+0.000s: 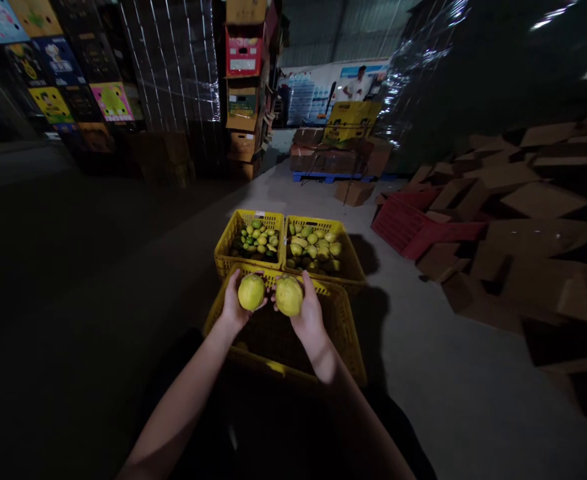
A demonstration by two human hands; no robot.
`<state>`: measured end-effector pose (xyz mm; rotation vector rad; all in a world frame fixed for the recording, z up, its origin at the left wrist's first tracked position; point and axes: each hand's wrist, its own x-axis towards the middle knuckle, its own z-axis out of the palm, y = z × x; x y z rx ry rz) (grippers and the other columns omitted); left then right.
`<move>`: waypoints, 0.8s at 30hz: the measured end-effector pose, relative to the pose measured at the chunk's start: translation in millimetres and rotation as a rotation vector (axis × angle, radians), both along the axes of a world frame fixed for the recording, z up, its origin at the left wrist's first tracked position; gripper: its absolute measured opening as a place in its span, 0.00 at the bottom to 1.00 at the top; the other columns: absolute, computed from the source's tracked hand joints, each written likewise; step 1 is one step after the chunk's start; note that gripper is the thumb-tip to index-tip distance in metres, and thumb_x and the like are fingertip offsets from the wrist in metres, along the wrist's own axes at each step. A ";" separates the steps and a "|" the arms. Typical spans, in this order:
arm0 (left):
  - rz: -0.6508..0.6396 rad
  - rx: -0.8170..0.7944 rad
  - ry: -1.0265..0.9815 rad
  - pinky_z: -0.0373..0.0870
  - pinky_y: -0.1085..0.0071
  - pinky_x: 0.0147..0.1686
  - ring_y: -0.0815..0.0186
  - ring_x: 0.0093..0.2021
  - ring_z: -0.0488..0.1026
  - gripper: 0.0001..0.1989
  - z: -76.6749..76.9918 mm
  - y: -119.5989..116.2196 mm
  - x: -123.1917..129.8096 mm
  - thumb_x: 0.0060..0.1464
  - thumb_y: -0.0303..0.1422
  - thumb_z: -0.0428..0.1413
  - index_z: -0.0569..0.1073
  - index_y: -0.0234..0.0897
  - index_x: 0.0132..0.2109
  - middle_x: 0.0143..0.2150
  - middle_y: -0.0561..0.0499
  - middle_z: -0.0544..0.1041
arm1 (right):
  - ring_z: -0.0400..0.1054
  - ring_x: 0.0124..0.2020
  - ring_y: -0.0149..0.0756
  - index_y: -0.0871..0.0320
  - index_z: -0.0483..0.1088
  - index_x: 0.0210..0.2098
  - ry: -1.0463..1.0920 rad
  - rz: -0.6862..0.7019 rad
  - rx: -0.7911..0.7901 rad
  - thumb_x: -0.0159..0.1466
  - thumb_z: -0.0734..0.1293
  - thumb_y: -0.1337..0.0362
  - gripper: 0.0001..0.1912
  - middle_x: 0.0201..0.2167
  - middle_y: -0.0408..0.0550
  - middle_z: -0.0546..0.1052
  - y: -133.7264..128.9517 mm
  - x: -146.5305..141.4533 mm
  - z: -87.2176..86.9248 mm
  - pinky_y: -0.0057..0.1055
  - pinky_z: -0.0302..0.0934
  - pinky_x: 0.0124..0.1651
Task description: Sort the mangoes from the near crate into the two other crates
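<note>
My left hand [234,301] cups a round yellow-green fruit [251,292], its thumb along the outer side. A second yellow-green fruit [289,296], with bumpier skin, rests in my right hand [307,311]. Both look like lemons and are held side by side, a small gap apart, above the near yellow crate [351,333]. The inside of that crate is dark, so its contents are hard to make out. Beyond it, small green and yellow fruits [258,239] fill part of the left yellow crate [223,250]. Larger pale yellow-green fruits [313,248] lie in the right yellow crate [356,263].
Flattened and open cardboard boxes [533,260] are heaped on the right around a red crate [408,223]. Ahead, a blue pallet [323,177] bears cartons. Stacked fruit boxes [243,87] and wrapped stacks stand at the back. The grey floor [413,347] is dimly lit.
</note>
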<state>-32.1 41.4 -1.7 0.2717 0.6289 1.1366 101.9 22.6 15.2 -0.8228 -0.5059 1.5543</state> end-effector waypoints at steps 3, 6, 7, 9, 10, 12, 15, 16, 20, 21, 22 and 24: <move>0.056 -0.026 -0.050 0.75 0.68 0.26 0.62 0.29 0.77 0.19 -2.7 3.0 0.8 0.59 0.39 0.46 0.72 0.35 0.50 0.33 0.45 0.78 | 0.69 0.19 0.32 0.58 0.73 0.35 0.116 0.132 -0.080 0.60 0.62 0.50 0.18 0.23 0.47 0.78 5.3 6.0 -3.9 0.26 0.61 0.18; 0.071 -0.019 -0.115 0.74 0.73 0.25 0.64 0.30 0.77 0.19 -4.5 3.5 2.2 0.59 0.36 0.46 0.70 0.36 0.54 0.36 0.44 0.78 | 0.69 0.21 0.31 0.56 0.73 0.37 0.204 0.131 -0.050 0.60 0.63 0.55 0.13 0.26 0.46 0.78 6.2 8.6 -6.0 0.25 0.63 0.20; 0.070 -0.013 -0.144 0.74 0.74 0.24 0.65 0.29 0.77 0.19 -4.8 3.2 2.8 0.59 0.35 0.45 0.70 0.36 0.54 0.36 0.45 0.79 | 0.69 0.21 0.31 0.56 0.73 0.36 0.233 0.136 -0.035 0.60 0.63 0.55 0.13 0.27 0.46 0.78 5.8 8.7 -6.1 0.25 0.63 0.20; 0.093 -0.008 -0.206 0.74 0.74 0.25 0.66 0.29 0.76 0.19 -5.3 2.1 4.5 0.60 0.35 0.45 0.70 0.35 0.54 0.35 0.45 0.79 | 0.68 0.22 0.31 0.56 0.73 0.35 0.288 0.143 -0.013 0.60 0.62 0.56 0.13 0.26 0.47 0.77 4.4 8.1 -5.6 0.24 0.62 0.20; 0.119 -0.007 -0.236 0.75 0.74 0.27 0.66 0.30 0.77 0.19 -5.5 1.5 5.5 0.59 0.34 0.45 0.71 0.35 0.53 0.35 0.45 0.79 | 0.68 0.22 0.31 0.57 0.73 0.35 0.311 0.140 -0.011 0.60 0.62 0.56 0.12 0.26 0.48 0.77 3.5 7.7 -5.1 0.23 0.63 0.20; 0.172 -0.003 -0.292 0.76 0.72 0.33 0.64 0.34 0.77 0.18 -5.7 0.5 7.6 0.59 0.33 0.46 0.72 0.33 0.52 0.36 0.44 0.79 | 0.70 0.24 0.31 0.57 0.73 0.36 0.342 0.120 -0.032 0.60 0.63 0.57 0.11 0.26 0.47 0.77 1.4 6.9 -4.3 0.23 0.65 0.22; 0.217 0.009 -0.348 0.75 0.69 0.40 0.62 0.40 0.77 0.18 -5.6 0.0 9.6 0.57 0.32 0.47 0.73 0.34 0.51 0.38 0.44 0.79 | 0.71 0.28 0.31 0.57 0.72 0.37 0.371 0.090 -0.074 0.59 0.64 0.59 0.10 0.26 0.46 0.77 -2.1 6.5 -3.5 0.23 0.67 0.26; 0.223 0.011 -0.360 0.75 0.68 0.42 0.63 0.41 0.77 0.18 -5.6 0.2 9.7 0.56 0.31 0.47 0.74 0.34 0.50 0.39 0.44 0.79 | 0.71 0.28 0.31 0.57 0.72 0.37 0.377 0.092 -0.076 0.58 0.64 0.59 0.10 0.27 0.46 0.77 -2.9 6.6 -3.4 0.23 0.67 0.26; 0.234 0.010 -0.398 0.74 0.68 0.43 0.64 0.40 0.77 0.17 -6.2 1.8 7.3 0.55 0.30 0.47 0.74 0.35 0.49 0.38 0.46 0.79 | 0.71 0.27 0.30 0.56 0.72 0.36 0.358 0.109 -0.063 0.58 0.65 0.59 0.09 0.28 0.45 0.78 -1.1 8.0 -5.2 0.23 0.67 0.26; 0.236 0.008 -0.403 0.74 0.69 0.43 0.64 0.40 0.77 0.17 -6.8 2.4 5.9 0.54 0.30 0.47 0.74 0.35 0.48 0.38 0.46 0.79 | 0.72 0.27 0.30 0.56 0.72 0.36 0.333 0.108 -0.072 0.58 0.65 0.58 0.10 0.28 0.44 0.78 0.8 8.4 -7.7 0.22 0.67 0.27; 0.240 0.005 -0.407 0.74 0.69 0.42 0.64 0.40 0.77 0.17 -7.4 3.1 4.3 0.54 0.30 0.47 0.74 0.36 0.49 0.38 0.46 0.79 | 0.72 0.26 0.29 0.56 0.72 0.36 0.297 0.108 -0.090 0.58 0.64 0.58 0.10 0.28 0.44 0.78 3.1 8.5 -11.9 0.22 0.67 0.27; 0.260 -0.009 -0.413 0.75 0.69 0.41 0.64 0.39 0.77 0.18 -8.8 4.5 -0.4 0.53 0.29 0.48 0.74 0.37 0.49 0.38 0.46 0.79 | 0.71 0.24 0.29 0.57 0.72 0.37 0.209 0.123 -0.153 0.59 0.64 0.57 0.11 0.27 0.45 0.79 6.6 7.4 -27.0 0.22 0.67 0.25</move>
